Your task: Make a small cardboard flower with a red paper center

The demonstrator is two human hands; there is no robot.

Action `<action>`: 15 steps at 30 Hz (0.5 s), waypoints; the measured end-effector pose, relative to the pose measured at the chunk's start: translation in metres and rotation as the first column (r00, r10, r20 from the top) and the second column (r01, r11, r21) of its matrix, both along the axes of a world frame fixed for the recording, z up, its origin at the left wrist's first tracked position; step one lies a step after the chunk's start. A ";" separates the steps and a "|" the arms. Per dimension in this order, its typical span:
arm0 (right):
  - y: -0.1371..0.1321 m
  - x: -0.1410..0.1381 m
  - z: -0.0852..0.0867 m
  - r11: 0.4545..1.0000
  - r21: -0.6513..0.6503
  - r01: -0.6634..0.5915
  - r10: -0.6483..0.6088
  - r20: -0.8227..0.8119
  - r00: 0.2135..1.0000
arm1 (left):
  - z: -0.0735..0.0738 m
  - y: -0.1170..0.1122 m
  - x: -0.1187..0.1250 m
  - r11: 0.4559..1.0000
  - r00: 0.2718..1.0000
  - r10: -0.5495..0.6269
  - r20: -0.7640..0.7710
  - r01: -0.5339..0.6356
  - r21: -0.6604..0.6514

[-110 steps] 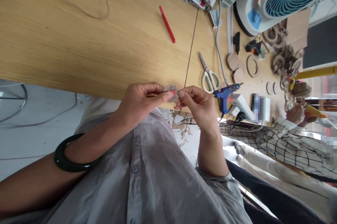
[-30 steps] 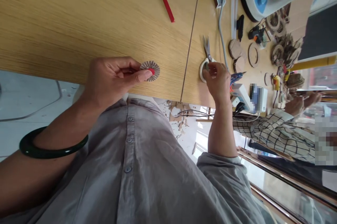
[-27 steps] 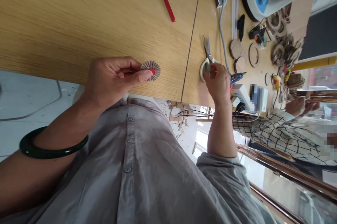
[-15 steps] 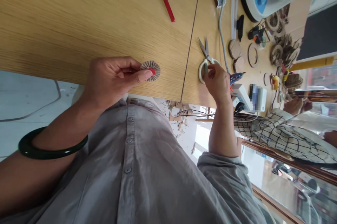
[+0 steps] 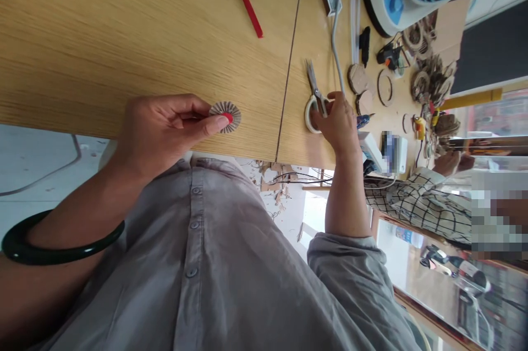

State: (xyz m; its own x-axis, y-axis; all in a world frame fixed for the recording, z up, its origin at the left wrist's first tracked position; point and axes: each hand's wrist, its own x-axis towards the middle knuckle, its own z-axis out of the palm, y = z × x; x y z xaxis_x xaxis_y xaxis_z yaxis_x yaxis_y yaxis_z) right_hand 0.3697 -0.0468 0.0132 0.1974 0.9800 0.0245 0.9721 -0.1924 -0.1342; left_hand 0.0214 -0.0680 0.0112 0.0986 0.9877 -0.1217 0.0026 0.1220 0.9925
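Note:
My left hand [image 5: 165,128] pinches a small round pleated rosette [image 5: 233,113] between thumb and fingers, close to the table's front edge. The rosette is grey-brown with a red centre, partly under my thumb. Over to the right, my right hand [image 5: 339,122] is closed round the white handles of a pair of scissors [image 5: 314,87]. Their blades are nearly together and point toward the far side of the table. A handle loop is partly hidden by my fingers. Beyond my left hand a red strip [image 5: 247,1] lies flat on the wood.
A grey cable [image 5: 336,37] runs past the scissors. Farther right are cardboard discs [image 5: 358,78], a cardboard ring [image 5: 385,88], a blue-tipped tool [image 5: 363,121] and a white power strip [image 5: 371,150]. A fan [image 5: 388,4] stands at the back. Another person in a checked sleeve [image 5: 412,194] sits at right.
The scissors' blades have come together, and my right hand has closed further round the handles. My left hand keeps its pinch on the rosette. The whole view has shifted slightly.

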 end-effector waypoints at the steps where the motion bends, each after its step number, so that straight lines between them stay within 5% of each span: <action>1: 0.001 0.001 0.001 1.000 0.002 -0.001 0.001 -0.002 1.000 | 0.000 0.000 0.000 1.000 1.000 0.003 -0.003 -0.003 -0.003; 10: -0.007 -0.020 0.026 0.999 -0.002 0.053 -0.052 -0.223 0.974 | 0.002 -0.001 0.002 0.999 0.998 0.029 -0.052 -0.031 -0.034; 15: -0.023 -0.027 0.029 0.983 0.072 0.170 -0.089 -0.622 0.778 | -0.001 0.000 -0.001 0.999 0.998 0.016 -0.063 -0.018 -0.044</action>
